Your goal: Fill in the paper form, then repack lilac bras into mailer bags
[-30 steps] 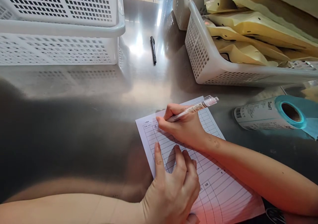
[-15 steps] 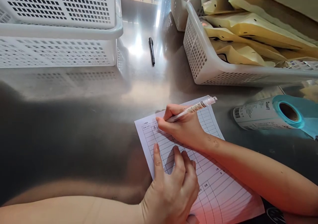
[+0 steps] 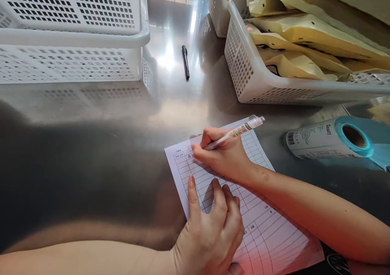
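A printed paper form (image 3: 262,242) with ruled rows and columns lies slanted on the metal table. My right hand (image 3: 224,153) rests on its upper part, fingers closed around a clear-barrelled pen (image 3: 240,131) with a printed label. The pen's tip is hidden behind my fingers, beside some dark handwriting in the top left rows. Lower down, my left hand (image 3: 213,226) lies on the sheet with its fingers spread, touching the paper and holding nothing.
A black marker (image 3: 185,62) lies beyond the form. White perforated baskets (image 3: 73,59) are stacked at the far left. Another white basket (image 3: 240,59) at the right holds yellowish packages (image 3: 304,31). Below it lies a label roll (image 3: 319,139) with blue backing.
Almost nothing differs. The pen's top end has shifted very slightly down and left, with my right hand still at the same place on the form.
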Available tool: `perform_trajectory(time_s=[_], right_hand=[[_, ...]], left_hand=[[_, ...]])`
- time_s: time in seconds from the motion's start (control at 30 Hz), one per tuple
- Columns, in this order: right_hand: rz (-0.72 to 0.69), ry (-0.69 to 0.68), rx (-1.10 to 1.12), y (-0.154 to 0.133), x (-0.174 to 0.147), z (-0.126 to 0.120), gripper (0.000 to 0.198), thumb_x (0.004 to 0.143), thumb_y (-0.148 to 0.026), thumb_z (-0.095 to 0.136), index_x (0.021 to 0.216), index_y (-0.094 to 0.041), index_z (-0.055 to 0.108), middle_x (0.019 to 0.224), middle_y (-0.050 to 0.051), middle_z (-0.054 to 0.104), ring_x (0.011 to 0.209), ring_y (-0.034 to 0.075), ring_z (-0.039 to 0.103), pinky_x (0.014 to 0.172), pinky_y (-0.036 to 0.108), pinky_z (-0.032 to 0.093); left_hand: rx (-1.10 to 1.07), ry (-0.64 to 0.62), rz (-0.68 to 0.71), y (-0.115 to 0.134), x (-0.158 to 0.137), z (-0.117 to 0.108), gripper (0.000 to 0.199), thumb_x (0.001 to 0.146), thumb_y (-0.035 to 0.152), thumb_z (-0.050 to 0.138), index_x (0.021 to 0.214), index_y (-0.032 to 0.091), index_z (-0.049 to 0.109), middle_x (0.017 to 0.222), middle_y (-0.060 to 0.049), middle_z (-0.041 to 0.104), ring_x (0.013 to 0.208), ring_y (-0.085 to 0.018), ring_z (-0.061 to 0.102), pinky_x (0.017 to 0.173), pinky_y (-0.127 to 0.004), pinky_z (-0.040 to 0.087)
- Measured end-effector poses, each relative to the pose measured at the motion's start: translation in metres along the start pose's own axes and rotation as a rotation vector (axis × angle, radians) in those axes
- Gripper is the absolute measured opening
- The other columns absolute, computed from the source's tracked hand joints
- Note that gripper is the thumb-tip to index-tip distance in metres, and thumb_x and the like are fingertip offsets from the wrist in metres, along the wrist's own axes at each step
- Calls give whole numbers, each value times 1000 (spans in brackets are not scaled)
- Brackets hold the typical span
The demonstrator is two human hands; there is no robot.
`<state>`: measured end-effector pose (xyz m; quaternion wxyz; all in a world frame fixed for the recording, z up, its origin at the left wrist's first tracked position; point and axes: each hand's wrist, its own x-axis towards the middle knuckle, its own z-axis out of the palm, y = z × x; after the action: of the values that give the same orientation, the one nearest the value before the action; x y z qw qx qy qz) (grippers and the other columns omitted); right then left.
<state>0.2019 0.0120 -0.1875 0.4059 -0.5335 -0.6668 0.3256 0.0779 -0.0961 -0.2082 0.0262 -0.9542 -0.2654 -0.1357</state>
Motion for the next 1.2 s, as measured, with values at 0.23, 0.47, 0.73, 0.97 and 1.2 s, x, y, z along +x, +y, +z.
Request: perform_trajectory(time_s=[0.23, 0.47, 0.73, 0.97, 1.2], right_hand=[[18, 75, 42, 1, 2, -8, 35, 72, -12, 65, 53, -18, 37, 49, -8, 38, 48, 5, 32, 42, 19, 25], [-26, 21, 10, 3, 3, -8, 33, 73, -12, 65, 53, -18, 40, 48, -8, 41, 47, 5, 35, 43, 19, 27], [2, -3, -7, 2, 1, -5, 31, 74, -14, 65, 53, -17, 43, 49, -7, 45, 46, 5, 37, 44, 19, 29], [-16, -5, -35, 2, 1, -5, 31, 72, -11, 64, 51, -17, 42, 47, -7, 44, 45, 4, 36, 43, 19, 29], [0, -19, -27, 2, 2, -6, 30, 72, -12, 64, 52, -18, 42, 47, -7, 45, 45, 5, 37, 43, 19, 29]], left_hand=[[8, 11, -3, -1, 0, 1, 69, 91, 65, 27, 126, 17, 61, 129, -15, 50, 125, -47, 31, 96, -82, 13], [26, 36, -9, 0, 0, 3, 68, 92, 64, 25, 126, 18, 62, 128, -14, 51, 125, -46, 32, 97, -81, 15], [21, 27, -1, -1, -1, 3, 69, 92, 65, 26, 125, 18, 62, 128, -15, 52, 125, -47, 32, 97, -81, 15], [17, 8, 8, -1, -1, 2, 69, 91, 66, 26, 126, 18, 62, 129, -15, 51, 125, -47, 32, 97, -82, 13], [23, 5, 0, 0, -1, 2, 69, 92, 64, 25, 126, 17, 62, 129, -15, 51, 125, -47, 33, 96, -82, 16]])
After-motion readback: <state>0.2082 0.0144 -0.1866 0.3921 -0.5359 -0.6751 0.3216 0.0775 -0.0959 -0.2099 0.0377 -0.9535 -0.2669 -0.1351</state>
